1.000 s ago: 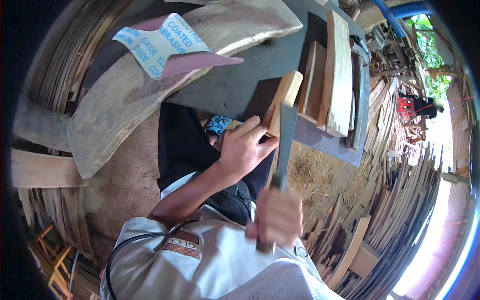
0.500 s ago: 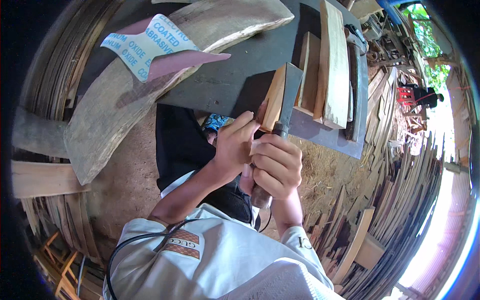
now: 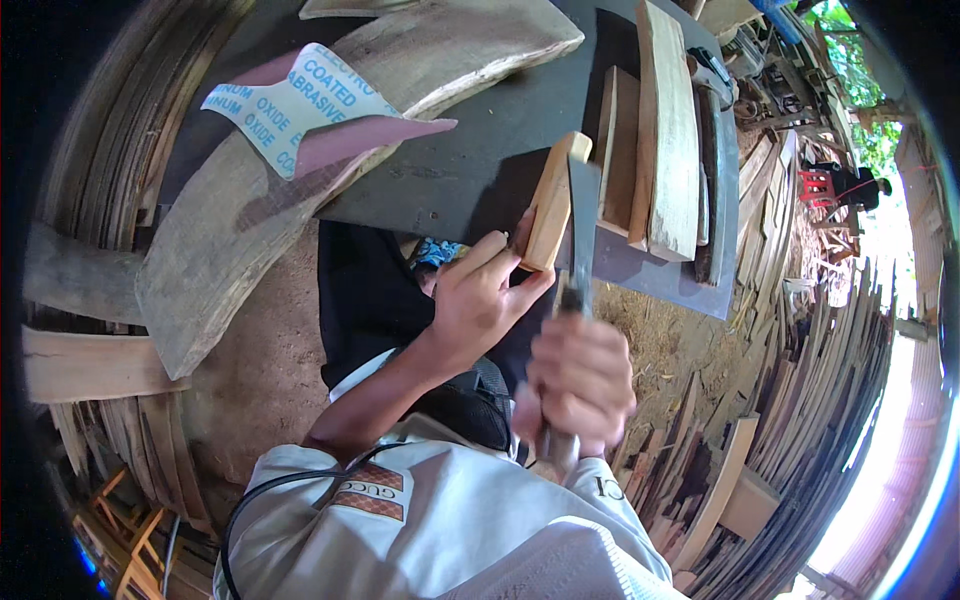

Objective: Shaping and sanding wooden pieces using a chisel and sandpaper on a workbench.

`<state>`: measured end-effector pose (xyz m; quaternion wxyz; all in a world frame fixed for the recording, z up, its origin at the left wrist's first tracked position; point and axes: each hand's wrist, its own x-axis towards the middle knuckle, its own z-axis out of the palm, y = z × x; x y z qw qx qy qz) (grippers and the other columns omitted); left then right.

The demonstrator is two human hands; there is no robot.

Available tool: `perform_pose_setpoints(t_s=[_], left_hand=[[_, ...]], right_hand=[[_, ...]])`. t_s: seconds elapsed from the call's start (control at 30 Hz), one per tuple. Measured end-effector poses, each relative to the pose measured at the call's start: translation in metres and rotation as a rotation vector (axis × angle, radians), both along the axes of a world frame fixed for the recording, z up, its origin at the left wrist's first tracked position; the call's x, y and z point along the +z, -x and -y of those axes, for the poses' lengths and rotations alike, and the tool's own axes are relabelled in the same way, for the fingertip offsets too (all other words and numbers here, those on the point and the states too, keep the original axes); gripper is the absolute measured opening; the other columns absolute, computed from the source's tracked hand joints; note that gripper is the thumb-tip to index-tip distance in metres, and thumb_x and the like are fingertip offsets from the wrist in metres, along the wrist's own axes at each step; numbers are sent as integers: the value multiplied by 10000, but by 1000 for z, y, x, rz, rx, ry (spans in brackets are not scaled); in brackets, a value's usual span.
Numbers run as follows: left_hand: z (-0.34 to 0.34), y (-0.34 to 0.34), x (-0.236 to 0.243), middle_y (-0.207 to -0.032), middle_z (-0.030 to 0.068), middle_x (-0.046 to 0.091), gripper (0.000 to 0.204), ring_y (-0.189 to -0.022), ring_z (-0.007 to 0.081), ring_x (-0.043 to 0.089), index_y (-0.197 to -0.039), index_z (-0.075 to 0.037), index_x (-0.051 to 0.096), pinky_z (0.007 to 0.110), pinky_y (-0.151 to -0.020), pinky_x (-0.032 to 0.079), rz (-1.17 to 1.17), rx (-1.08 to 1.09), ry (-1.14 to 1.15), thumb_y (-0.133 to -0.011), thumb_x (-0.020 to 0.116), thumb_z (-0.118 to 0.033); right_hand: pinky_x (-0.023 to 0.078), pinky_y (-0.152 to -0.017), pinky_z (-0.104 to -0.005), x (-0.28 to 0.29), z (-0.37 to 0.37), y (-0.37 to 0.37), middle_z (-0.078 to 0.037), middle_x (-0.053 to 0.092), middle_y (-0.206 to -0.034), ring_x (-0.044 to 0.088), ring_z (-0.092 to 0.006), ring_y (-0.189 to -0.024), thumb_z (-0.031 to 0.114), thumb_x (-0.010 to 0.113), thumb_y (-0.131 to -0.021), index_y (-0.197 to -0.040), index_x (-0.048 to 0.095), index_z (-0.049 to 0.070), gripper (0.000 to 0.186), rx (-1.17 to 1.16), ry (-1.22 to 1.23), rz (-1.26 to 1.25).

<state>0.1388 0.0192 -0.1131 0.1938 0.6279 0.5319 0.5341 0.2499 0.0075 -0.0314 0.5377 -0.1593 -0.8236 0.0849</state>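
Note:
My left hand [image 3: 485, 300] is closed around the near end of a small wooden block [image 3: 553, 205], which stands up tilted over the table's near edge. My right hand [image 3: 582, 380], blurred by motion, grips the handle of a broad-bladed knife [image 3: 580, 225]. The blade points away from me, just right of the block. From this view I cannot tell whether its edge touches the wood.
A dark table [image 3: 450, 170] carries a curved plank [image 3: 240, 210] with a sheet of sandpaper [image 3: 310, 110] on it. Right of the block stand a thick board [image 3: 668, 140], a smaller board [image 3: 620, 150] and a hammer [image 3: 712, 150]. Stacked wood strips [image 3: 790, 400] fill the right side.
My right hand has shifted right and slightly toward me with the knife, uncovering more of the block's face. The left hand keeps hold of the block, nearly in place.

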Motion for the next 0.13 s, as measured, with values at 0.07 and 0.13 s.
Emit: perform_pose_setpoints(t_s=[0.07,0.13], left_hand=[[-1,-2,9,-696,71,475,493,-541,179,562,-1166,-7,689,317,-514,478,-54,30,29,-718,831,-156],[2,2,3,-703,63,481,570,-526,164,562,-1238,-17,657,296,-521,488,-85,-2,89,-726,831,-198]], right_hand=[[602,-622,-386,-4,21,-16,-48,585,-550,627,-230,-522,76,638,-764,-565,500,79,242,128,-41,-13],[609,-640,-386,-12,84,-41,-51,603,-550,660,-268,-572,139,667,-768,-515,485,107,313,93,315,160]])
